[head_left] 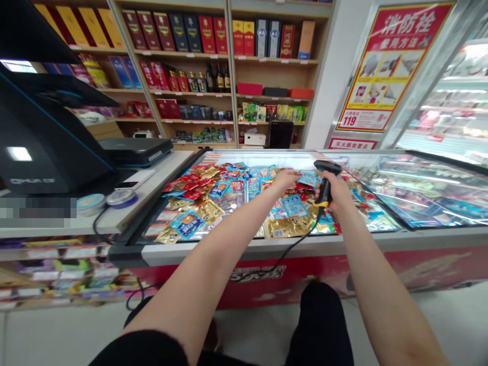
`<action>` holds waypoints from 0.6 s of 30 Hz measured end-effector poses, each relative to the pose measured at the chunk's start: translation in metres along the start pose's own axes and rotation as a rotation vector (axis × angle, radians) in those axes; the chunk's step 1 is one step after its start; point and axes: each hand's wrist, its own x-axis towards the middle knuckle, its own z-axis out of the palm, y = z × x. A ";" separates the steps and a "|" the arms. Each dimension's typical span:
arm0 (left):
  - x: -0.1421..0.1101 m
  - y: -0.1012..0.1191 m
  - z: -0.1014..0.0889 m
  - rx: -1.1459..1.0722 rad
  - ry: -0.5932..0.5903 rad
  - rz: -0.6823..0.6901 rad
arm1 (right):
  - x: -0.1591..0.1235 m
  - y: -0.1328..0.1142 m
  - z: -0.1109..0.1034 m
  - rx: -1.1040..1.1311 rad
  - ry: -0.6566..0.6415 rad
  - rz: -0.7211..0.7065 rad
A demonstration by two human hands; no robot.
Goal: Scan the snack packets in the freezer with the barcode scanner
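Observation:
My right hand [335, 192] grips a black barcode scanner [326, 178] by its handle, its head pointing left over the freezer lid. A black cable runs from the handle down over the freezer's front edge. My left hand [285, 181] reaches out over a pile of small snack packets and pinches a light blue packet [307, 178] just in front of the scanner head. Red, gold and blue packets [213, 195] lie spread over the glass lid of the chest freezer [267, 246].
A black cash register screen [41, 142] stands on the counter at left, with two tape rolls [122, 197] beside it. Shelves of boxed bottles [206, 35] line the back wall. A glass-door fridge [453, 112] and a red fire-hydrant poster [389, 66] are at right.

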 end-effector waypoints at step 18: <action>-0.069 -0.010 -0.268 1.063 0.554 0.049 | -0.020 0.056 0.137 0.144 -0.260 0.076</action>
